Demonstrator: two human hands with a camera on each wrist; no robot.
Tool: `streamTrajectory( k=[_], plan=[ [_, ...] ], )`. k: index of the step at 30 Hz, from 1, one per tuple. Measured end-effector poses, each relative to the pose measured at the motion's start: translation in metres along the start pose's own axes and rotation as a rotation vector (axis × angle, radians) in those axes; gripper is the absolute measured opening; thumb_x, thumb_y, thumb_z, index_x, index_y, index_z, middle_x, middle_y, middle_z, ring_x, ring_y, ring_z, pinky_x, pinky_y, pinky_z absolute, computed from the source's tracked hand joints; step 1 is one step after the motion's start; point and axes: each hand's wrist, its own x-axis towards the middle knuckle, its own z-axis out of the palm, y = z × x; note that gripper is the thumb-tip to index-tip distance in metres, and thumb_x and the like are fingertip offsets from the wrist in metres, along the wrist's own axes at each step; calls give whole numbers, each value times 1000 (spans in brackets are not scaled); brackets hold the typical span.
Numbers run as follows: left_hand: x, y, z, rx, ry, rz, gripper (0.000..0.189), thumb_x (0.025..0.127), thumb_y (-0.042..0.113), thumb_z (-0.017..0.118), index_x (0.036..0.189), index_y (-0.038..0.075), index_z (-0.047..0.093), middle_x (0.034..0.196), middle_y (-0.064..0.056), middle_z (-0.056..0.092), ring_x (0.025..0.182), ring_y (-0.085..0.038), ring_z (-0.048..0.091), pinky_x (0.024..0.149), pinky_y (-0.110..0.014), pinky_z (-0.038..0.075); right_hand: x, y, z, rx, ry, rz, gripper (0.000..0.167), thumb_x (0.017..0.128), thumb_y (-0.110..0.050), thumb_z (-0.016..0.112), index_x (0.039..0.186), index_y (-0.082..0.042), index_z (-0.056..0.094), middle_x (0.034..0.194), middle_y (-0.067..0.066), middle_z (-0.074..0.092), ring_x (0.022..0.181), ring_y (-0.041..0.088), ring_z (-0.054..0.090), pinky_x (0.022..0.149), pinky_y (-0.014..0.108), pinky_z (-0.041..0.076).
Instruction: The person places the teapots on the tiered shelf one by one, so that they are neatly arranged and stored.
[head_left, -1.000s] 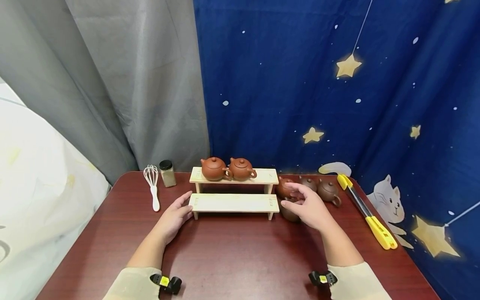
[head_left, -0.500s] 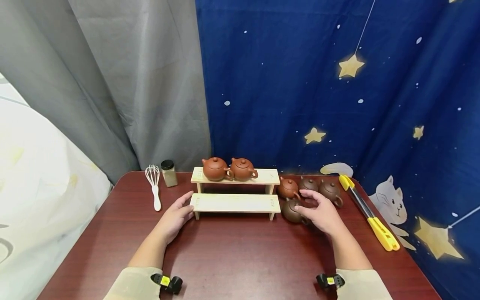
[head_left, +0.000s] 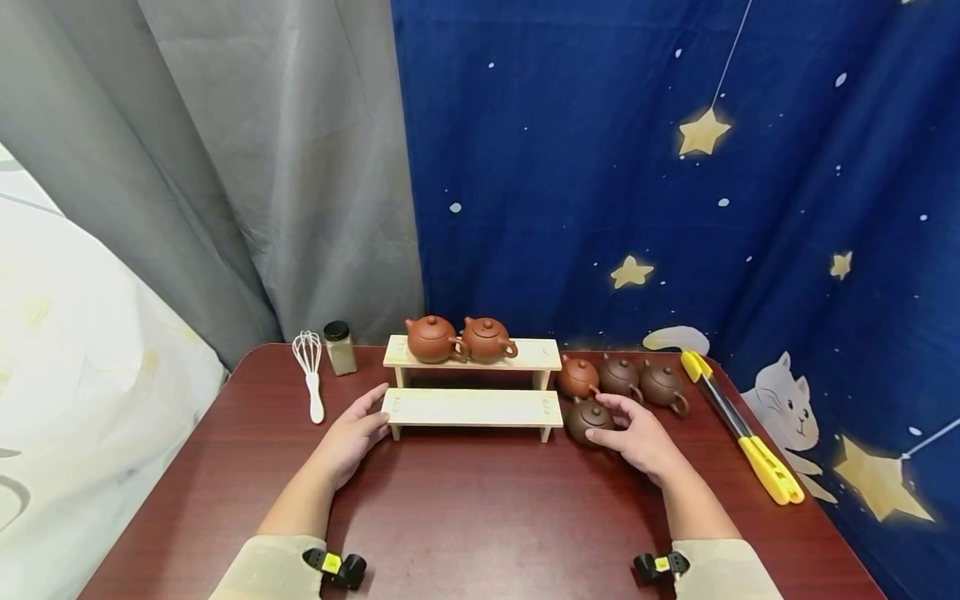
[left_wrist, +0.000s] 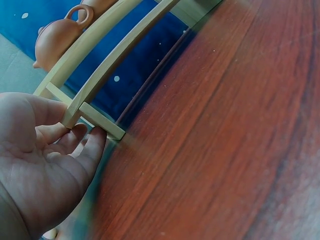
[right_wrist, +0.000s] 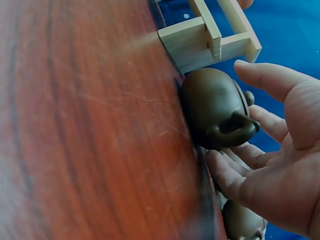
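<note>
A smooth grey curtain (head_left: 315,150) and a blue curtain (head_left: 540,167) printed with stars filled the background. Before them spread a reddish-brown tabletop (head_left: 487,508) with a dark wood grain. Both forearms, in pale sleeves (head_left: 277,567), extended forward from the near side, well apart, each with a black device strapped at the cuff. Between the hands stood a two-tier stand (head_left: 472,408) of pale, flat wooden boards on upright legs. Yellow-ended tongs (head_left: 772,472) with a metallic middle lay slantwise at the right.

The left hand (head_left: 352,433) gripped the left end of the stand's lower board, thumb above and fingers bent by the leg. The right hand (head_left: 639,440) was spread around the front dark teapot (head_left: 585,423), fingers slightly bent and not closed; whether they touched it could not be told. That pot sat on the tabletop just beside the stand's right end, its clay body round and matt. Behind it stood a reddish teapot (head_left: 577,379) and two more dark teapots (head_left: 619,377); two reddish pots (head_left: 431,342) sat side by side on the upper board. All were lidded, hiding their insides. At the left lay a white whisk (head_left: 313,392) with looped wires, near a clear jar (head_left: 341,354), black-capped and holding something beige.
</note>
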Motion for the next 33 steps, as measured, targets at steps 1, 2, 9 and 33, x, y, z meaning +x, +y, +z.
streamTrajectory(
  k=[1, 2, 9, 33],
  plan=[
    [0, 0, 0, 0, -1, -1, 67, 112, 7, 43, 173, 10, 14, 179, -13, 19, 147, -15, 43, 110, -20, 46, 0, 1, 1, 8, -7, 11, 75, 92, -30, 86, 156, -10, 52, 157, 19, 56, 138, 39, 59, 102, 36, 53],
    [0, -1, 0, 0, -1, 0, 68, 111, 7, 43, 173, 10, 14, 179, -13, 19, 147, -15, 43, 111, -20, 46, 0, 2, 2, 16, -17, 16, 76, 92, -29, 86, 157, -10, 51, 158, 19, 55, 137, 38, 59, 101, 33, 52],
    [1, -2, 0, -4, 1, -2, 67, 111, 7, 42, 173, 9, 14, 179, -15, 19, 151, -22, 40, 115, -26, 45, 3, 9, 6, 45, -32, 51, 80, 90, -24, 87, 159, -14, 48, 160, 17, 54, 143, 37, 56, 110, 40, 49],
    [1, 0, 0, -2, 8, -7, 67, 111, 7, 43, 173, 10, 15, 179, -13, 20, 146, -15, 43, 108, -18, 47, -3, -20, -6, 58, 46, 9, 77, 91, -27, 87, 158, -14, 51, 159, 17, 55, 138, 35, 60, 99, 22, 49]
  ],
)
